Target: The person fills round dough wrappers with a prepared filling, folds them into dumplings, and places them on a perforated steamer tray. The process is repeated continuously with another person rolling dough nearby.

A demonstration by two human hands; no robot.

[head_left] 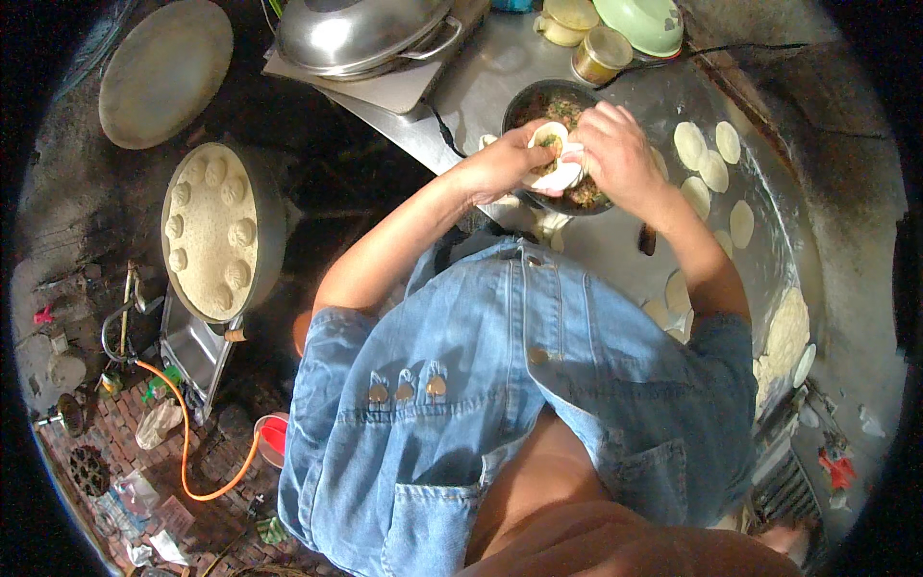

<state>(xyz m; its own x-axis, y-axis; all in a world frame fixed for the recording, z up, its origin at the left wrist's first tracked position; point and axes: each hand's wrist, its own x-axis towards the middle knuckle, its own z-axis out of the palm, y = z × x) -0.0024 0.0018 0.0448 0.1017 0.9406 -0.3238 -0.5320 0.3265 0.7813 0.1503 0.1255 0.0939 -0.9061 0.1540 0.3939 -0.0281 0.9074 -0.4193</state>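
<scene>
My left hand (509, 163) cradles a round dough wrapper (546, 175) with chopped filling (549, 147) showing in its open middle. The fingers of my right hand (617, 150) pinch the wrapper's edge on its right side, where folds have gathered. Both hands are over a dark bowl (520, 98) of green-flecked filling (561, 111), and they hide part of it. Flat dough rounds (690, 146) lie on the steel worktop to the right of my right hand. A dark handle (647, 240) sticks out beneath my right forearm.
At the left, a pan (268, 238) holds several pleated buns around its rim. Nearby are a round lid (166, 74) and an orange hose (186, 433). A domed steel lid (360, 36), lidded tubs (603, 56) and a green bowl (644, 25) stand at the back. A dough mass (786, 328) lies far right.
</scene>
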